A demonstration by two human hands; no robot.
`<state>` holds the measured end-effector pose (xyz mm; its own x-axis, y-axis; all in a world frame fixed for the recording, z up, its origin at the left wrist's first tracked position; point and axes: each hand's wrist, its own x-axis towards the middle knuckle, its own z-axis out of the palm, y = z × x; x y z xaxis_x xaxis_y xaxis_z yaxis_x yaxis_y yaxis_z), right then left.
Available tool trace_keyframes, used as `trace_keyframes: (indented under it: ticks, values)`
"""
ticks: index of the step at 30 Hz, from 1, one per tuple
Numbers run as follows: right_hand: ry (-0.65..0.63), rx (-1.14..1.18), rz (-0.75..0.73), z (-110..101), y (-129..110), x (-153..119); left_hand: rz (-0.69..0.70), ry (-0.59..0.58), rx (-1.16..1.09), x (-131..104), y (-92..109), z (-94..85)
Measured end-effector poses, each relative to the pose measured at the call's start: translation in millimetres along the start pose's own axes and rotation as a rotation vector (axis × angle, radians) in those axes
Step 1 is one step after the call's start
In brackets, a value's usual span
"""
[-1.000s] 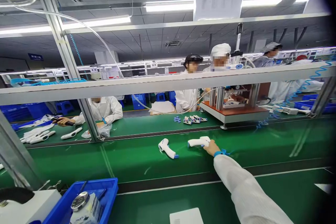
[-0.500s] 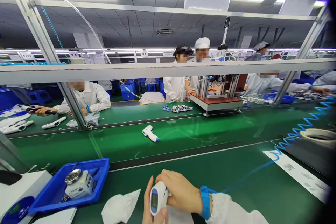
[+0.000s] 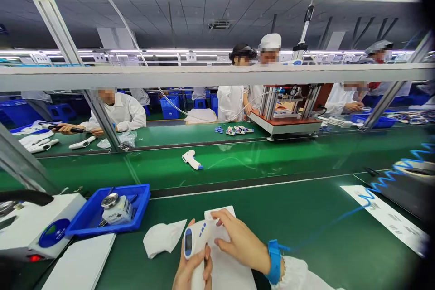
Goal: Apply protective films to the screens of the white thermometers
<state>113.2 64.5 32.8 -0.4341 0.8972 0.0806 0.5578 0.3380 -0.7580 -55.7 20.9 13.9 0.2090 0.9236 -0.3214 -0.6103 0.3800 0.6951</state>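
My left hand (image 3: 192, 267) is wrapped round the handle of a white infrared thermometer (image 3: 197, 238), which has a small dark screen in a blue frame and blue buttons. Just right of its head is my right hand (image 3: 243, 240), thumb and fingers apart and curved, with a blue wrist strap (image 3: 273, 260) behind it. Whether its fingertips touch the thermometer's front end, I cannot tell. Beneath both hands lies a white sheet (image 3: 234, 276). To the left, a crumpled white wipe (image 3: 163, 238) rests on the green bench.
A blue tray (image 3: 141, 217) holding a metal-topped bottle (image 3: 117, 208) stands left, beside a white device (image 3: 20, 235). Another thermometer (image 3: 192, 159) lies on the green conveyor belt (image 3: 238, 158). A blue coiled cord (image 3: 390, 176) crosses at right. Co-workers sit or stand beyond the frame.
The right hand has come off the thermometer's top and moved to the right, its fingers spreading. The left hand has shifted left with the thermometer, now showing its buttons. The camera has tipped downward.
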Motion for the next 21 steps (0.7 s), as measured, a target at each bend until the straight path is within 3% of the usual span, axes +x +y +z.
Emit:
trace_keyframes:
  ticks: [4,7,14,21]
  values:
    - [0.08,0.01,0.092,4.0,19.1,-5.4,0.05,0.274,0.132,-9.0,2.4,9.0]
    - [0.094,0.036,0.124,9.3,31.2,-9.5,0.109,0.367,0.19,-13.3,2.1,10.7]
    - [0.16,-0.035,0.07,24.6,46.9,3.4,0.229,0.332,0.151,7.0,-5.6,4.9]
    - [0.225,-0.136,0.076,24.9,62.5,41.2,0.172,0.249,0.234,28.5,-11.1,9.5]
